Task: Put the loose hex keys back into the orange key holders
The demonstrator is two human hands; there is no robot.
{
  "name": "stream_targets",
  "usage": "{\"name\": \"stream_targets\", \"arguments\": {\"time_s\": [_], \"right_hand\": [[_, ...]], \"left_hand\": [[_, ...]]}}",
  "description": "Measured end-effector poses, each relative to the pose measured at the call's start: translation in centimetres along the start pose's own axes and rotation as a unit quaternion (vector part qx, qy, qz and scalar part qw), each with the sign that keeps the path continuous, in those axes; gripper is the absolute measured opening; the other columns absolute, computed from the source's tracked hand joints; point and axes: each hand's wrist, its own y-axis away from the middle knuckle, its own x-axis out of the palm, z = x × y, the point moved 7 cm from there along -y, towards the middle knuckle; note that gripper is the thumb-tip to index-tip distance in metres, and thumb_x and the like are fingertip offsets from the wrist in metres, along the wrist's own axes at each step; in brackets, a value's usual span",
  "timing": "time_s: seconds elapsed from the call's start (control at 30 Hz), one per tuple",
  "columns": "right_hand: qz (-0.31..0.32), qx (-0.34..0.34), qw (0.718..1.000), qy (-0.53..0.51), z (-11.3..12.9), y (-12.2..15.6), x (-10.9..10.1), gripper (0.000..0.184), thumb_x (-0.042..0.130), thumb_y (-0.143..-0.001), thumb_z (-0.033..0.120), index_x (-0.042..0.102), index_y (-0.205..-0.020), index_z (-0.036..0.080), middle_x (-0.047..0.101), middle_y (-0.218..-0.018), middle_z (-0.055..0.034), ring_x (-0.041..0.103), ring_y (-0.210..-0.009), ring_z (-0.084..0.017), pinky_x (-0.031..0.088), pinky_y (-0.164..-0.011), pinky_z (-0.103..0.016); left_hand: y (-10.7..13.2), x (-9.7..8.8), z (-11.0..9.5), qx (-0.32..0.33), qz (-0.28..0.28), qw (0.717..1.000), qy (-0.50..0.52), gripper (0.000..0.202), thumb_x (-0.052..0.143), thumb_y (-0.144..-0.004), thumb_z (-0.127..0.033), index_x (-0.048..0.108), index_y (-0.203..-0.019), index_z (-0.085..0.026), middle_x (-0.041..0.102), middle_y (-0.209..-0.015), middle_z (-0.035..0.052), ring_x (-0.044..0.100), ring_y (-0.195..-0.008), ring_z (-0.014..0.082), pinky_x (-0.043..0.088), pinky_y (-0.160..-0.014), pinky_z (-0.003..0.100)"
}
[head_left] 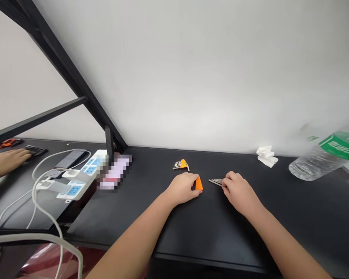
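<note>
My left hand (184, 188) rests on the black table (279, 217), fingers closed on a small orange holder (199, 183). My right hand (239, 190) lies just to its right, fingers curled and pinching a bunch of loose metal hex keys (216, 181) that stick out to the left. Farther back sits a second orange holder with hex keys in it (180, 165), touched by neither hand.
A crumpled white tissue (266, 155) lies near the wall. A clear plastic bottle with a green label (325, 155) lies at the right. At the left are a white power strip with cables (81, 174), a black frame post (109, 144), and another person's hand (6, 162).
</note>
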Motion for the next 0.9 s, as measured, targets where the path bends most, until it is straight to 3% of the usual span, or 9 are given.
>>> {"name": "stream_targets", "arguments": {"time_s": [0.13,0.37,0.57,0.9], "right_hand": [[0.016,0.001,1.0,0.001,0.4,-0.1,0.0,0.02,0.051,-0.096,0.016,0.067,-0.084,0.018,0.061,-0.098,-0.0096,0.055,-0.086,-0.023,0.043,-0.073,-0.035],[0.054,0.013,0.996,-0.064,1.0,0.8,0.0,0.018,0.052,-0.083,0.006,0.056,-0.074,0.02,0.062,-0.088,-0.0058,0.059,-0.079,-0.02,0.042,-0.067,-0.031],[0.044,-0.027,0.981,-0.189,1.7,1.8,0.3,0.015,0.048,-0.093,0.015,0.055,-0.083,0.024,0.064,-0.081,-0.0013,0.06,-0.072,-0.018,0.043,-0.064,-0.03],[0.016,-0.062,0.978,-0.2,2.3,1.5,0.1,0.02,0.043,-0.101,0.021,0.06,-0.092,0.024,0.067,-0.092,-0.0042,0.064,-0.081,-0.02,0.049,-0.073,-0.033]], "left_hand": [[0.0,0.0,-0.1,0.007,0.0,1.0,0.0,0.023,0.071,-0.083,-0.04,0.058,-0.089,-0.023,0.065,-0.086,0.0014,0.062,-0.082,0.0214,0.039,-0.063,0.03],[-0.3,0.1,-0.2,-0.005,0.004,1.0,-0.002,0.021,0.07,-0.082,-0.038,0.056,-0.086,-0.022,0.064,-0.083,0.0005,0.06,-0.078,0.0198,0.038,-0.062,0.031],[-0.3,0.0,-0.3,-0.006,0.007,1.0,-0.001,0.02,0.071,-0.082,-0.036,0.056,-0.084,-0.022,0.063,-0.082,-0.0003,0.059,-0.077,0.0187,0.038,-0.062,0.031],[-0.2,0.0,-0.6,-0.01,0.012,1.0,0.0,0.022,0.073,-0.081,-0.04,0.06,-0.088,-0.023,0.063,-0.079,-0.0007,0.06,-0.076,0.0194,0.038,-0.062,0.031]]}}
